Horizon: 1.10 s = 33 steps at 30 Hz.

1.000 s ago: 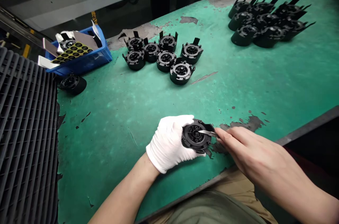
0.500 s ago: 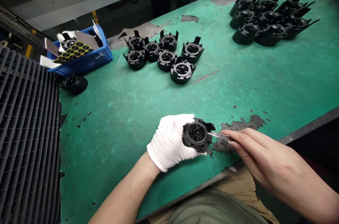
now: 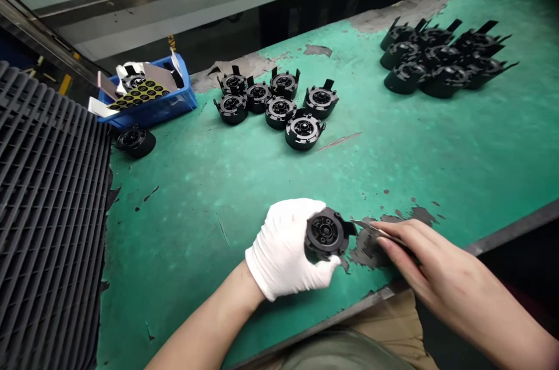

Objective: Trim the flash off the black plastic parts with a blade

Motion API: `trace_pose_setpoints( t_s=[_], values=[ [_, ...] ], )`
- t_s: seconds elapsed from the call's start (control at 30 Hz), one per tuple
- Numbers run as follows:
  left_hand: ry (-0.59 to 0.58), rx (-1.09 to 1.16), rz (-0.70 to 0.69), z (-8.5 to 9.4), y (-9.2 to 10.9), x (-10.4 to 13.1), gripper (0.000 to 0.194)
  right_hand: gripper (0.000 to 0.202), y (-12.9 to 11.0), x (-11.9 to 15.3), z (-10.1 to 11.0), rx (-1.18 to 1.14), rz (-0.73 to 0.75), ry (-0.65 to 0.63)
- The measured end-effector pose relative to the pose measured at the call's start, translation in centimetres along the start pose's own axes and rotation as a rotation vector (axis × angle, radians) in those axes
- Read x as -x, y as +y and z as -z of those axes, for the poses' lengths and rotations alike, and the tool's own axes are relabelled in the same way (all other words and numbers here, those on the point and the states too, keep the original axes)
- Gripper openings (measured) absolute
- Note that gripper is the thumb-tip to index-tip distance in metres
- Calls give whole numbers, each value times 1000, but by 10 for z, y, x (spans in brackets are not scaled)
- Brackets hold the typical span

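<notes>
My left hand, in a white glove, is wrapped round a round black plastic housing near the front edge of the table. The housing's ringed face points up toward me, with tabs sticking out at its rim. My bare right hand pinches a slim knife with a thin metal blade. The blade's tip is just right of the housing, close to its upper right tab; I cannot tell whether they touch. Most of the knife's handle is hidden by my fingers.
Several similar black housings stand mid-table, and a denser group is at the back right. One lone housing sits before a blue bin holding sticker sheets. Dark ribbed trays are stacked at left on the worn green tabletop.
The knife's tip has moved off the housing's face to the right, toward its tab. My left hand has turned the housing slightly. The whole view has shifted a little.
</notes>
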<state>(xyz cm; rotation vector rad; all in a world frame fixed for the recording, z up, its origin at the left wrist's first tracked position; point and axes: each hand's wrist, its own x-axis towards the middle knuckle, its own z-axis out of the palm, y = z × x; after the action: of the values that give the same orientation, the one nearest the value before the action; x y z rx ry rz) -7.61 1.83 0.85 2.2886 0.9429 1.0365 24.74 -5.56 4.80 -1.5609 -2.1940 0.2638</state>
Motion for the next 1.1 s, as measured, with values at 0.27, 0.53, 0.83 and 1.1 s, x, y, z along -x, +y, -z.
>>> trace_pose_setpoints(
  t_s=[0.27, 0.53, 0.83, 1.1],
  values=[
    [-60, 97, 98, 22, -12, 6, 68, 34, 21, -22, 7, -34, 181, -83],
    [-209, 99, 214, 11, -15, -1, 130, 30, 9, -30, -2, 30, 331, -44],
    [-181, 23, 119, 13, -12, 9, 135, 29, 20, -44, 5, -39, 300, -47],
    [-113, 17, 121, 12, -8, 7, 98, 29, 23, -64, 12, -38, 326, -67]
  ],
)
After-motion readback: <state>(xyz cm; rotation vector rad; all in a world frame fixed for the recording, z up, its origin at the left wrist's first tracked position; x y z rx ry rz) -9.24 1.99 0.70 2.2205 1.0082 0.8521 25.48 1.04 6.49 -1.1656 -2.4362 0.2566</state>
